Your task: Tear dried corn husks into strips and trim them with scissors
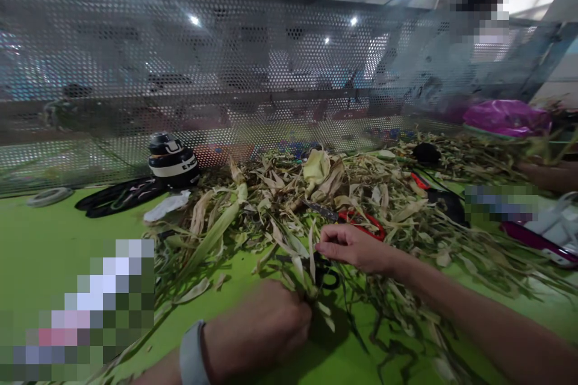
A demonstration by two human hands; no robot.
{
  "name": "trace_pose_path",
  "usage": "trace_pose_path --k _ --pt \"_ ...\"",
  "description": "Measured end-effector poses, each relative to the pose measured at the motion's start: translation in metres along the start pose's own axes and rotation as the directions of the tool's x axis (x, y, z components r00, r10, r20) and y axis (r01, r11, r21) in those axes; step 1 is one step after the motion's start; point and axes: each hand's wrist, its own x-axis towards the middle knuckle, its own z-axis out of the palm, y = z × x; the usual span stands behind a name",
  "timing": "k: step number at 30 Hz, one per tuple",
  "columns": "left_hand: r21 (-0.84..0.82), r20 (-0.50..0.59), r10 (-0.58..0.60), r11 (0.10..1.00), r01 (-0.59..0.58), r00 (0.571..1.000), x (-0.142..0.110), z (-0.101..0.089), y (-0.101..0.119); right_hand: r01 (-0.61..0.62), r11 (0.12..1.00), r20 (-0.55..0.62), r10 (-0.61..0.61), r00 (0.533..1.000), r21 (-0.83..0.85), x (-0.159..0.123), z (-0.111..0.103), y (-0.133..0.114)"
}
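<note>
My left hand (271, 325), with a pale band on its wrist, is closed in a fist low in the middle. Out of its far side rises a dried plant stem (303, 267) with long papery leaves. My right hand (354, 246) pinches the edge of an upright dry leaf (312, 246) of that plant between thumb and fingertips. Beneath this hand lie scissors with black handles (332, 280), partly covered. Just beyond it, red-handled pruning shears (378, 230) rest on the heap of dry leaves (271, 183). The fingers of my left hand are mostly hidden.
A black bottle (174, 162) and a coiled black strap (111, 197) stand at the back left of the green table (40, 222). Behind runs a perforated metal screen (235, 60). A purple bag (508, 117) and another person's arm (553, 174) are at the right.
</note>
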Motion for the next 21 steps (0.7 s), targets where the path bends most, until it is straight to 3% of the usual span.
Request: trace_pose_path --k 2,4,7,9,10,12,13,14,18,21 --pt "0.113 0.098 0.018 0.993 -0.029 0.995 0.000 0.000 0.003 -0.016 0.999 -0.019 0.017 1.000 0.028 0.001 0.000 0.002" --pt "0.112 0.102 0.027 0.993 -0.038 0.994 0.001 -0.002 0.006 -0.022 0.991 -0.047 0.029 0.999 0.132 0.000 0.000 0.001" --pt "-0.062 0.006 0.035 0.997 -0.035 0.999 0.004 -0.008 0.006 0.026 0.925 -0.094 0.010 0.996 0.378 -0.004 0.000 -0.005" --pt "-0.211 -0.150 -0.052 0.977 0.019 0.987 0.006 -0.010 0.003 0.076 0.862 -0.108 -0.025 0.994 0.501 -0.007 0.000 -0.009" --pt "-0.272 -0.254 -0.136 0.960 0.064 0.958 0.007 -0.011 0.000 0.092 0.835 -0.107 -0.039 0.993 0.543 -0.008 0.000 -0.011" --pt "-0.357 -0.432 -0.291 0.924 0.135 0.854 0.009 -0.010 -0.005 0.112 0.791 -0.108 -0.058 0.992 0.602 -0.010 0.001 -0.014" --pt "-0.373 -0.481 -0.326 0.916 0.147 0.814 0.010 -0.009 -0.006 0.117 0.774 -0.106 -0.065 0.992 0.622 -0.010 0.001 -0.015" --pt "-0.369 -0.494 -0.323 0.919 0.142 0.807 0.010 -0.008 -0.008 0.121 0.761 -0.100 -0.074 0.992 0.638 -0.011 0.003 -0.016" --pt "-0.273 -0.337 -0.165 0.959 0.071 0.927 0.010 -0.008 -0.004 0.130 0.713 -0.060 -0.123 0.991 0.689 -0.014 0.010 -0.020" --pt "-0.228 -0.223 -0.068 0.974 0.016 0.973 0.010 -0.011 0.004 0.115 0.670 -0.033 -0.134 0.990 0.733 -0.017 0.016 -0.023"
